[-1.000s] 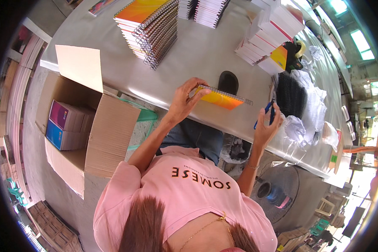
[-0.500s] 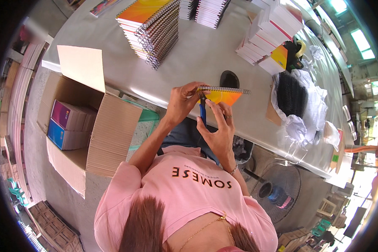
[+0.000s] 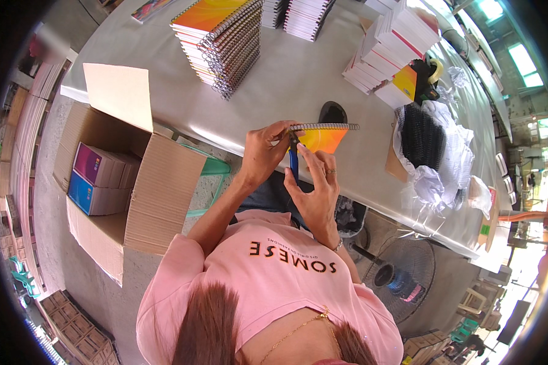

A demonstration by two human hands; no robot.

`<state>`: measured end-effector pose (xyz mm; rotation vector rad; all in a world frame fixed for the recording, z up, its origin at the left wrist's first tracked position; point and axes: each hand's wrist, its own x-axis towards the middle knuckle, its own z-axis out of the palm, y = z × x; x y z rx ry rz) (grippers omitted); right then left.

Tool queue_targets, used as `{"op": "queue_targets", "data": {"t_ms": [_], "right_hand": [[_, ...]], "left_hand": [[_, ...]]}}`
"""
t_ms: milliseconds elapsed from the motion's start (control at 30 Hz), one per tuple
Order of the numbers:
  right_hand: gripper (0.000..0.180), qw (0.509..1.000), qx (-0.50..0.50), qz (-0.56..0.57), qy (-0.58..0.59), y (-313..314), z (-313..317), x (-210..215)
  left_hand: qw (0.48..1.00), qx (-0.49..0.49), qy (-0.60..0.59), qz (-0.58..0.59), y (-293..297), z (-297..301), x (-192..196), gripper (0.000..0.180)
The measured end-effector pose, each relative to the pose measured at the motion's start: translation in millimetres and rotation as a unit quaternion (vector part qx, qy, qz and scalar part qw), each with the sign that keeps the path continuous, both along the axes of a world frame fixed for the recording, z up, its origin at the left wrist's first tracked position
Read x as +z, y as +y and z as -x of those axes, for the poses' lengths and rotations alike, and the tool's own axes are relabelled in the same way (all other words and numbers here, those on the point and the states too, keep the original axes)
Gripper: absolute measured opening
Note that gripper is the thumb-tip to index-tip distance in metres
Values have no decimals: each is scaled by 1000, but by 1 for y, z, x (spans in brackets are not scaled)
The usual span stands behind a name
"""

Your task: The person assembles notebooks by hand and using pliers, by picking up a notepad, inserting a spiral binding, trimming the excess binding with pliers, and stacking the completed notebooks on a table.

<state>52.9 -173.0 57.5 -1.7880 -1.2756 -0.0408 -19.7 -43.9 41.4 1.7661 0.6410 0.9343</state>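
A spiral-bound notebook [image 3: 324, 139] with a yellow and orange cover is held up over the table's near edge, its wire coil along the top. My left hand [image 3: 263, 151] is closed on its left end, fingers at the coil. Blue-handled pliers [image 3: 294, 159] stand upright against that same end of the coil, their dark jaws partly hidden by my fingers. My right hand [image 3: 316, 185] works the pliers, thumb on one side and fingers on the other. Whether the jaws grip the wire cannot be made out.
A stack of spiral notebooks [image 3: 225, 45] stands at the far left of the grey table [image 3: 292, 79]. Unbound book stacks [image 3: 386, 48] and black wire coils [image 3: 423, 137] in white plastic lie right. An open carton [image 3: 164, 191] with books sits left; a fan [image 3: 402, 280] stands lower right.
The notebook has tilted slightly and shifted a little left at its free end. Both hands keep almost the same place, with the pliers still at the coil's left end.
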Motion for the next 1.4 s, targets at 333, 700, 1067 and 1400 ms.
{"op": "queue_targets", "data": {"t_ms": [333, 700, 1067, 1400], "right_hand": [[38, 600, 209, -24, 772, -5, -13, 21], [39, 972, -199, 123, 15, -47, -142, -37], [39, 948, -287, 110, -77, -44, -144, -55], [37, 950, -285, 108, -74, -44, -140, -50]], "left_hand": [[999, 26, 36, -27, -7, 2, -4, 26], [982, 172, -66, -46, 52, 38, 117, 21], [944, 265, -111, -159, 186, 44, 137, 32], [956, 258, -41, -131, 213, 59, 104, 42]]}}
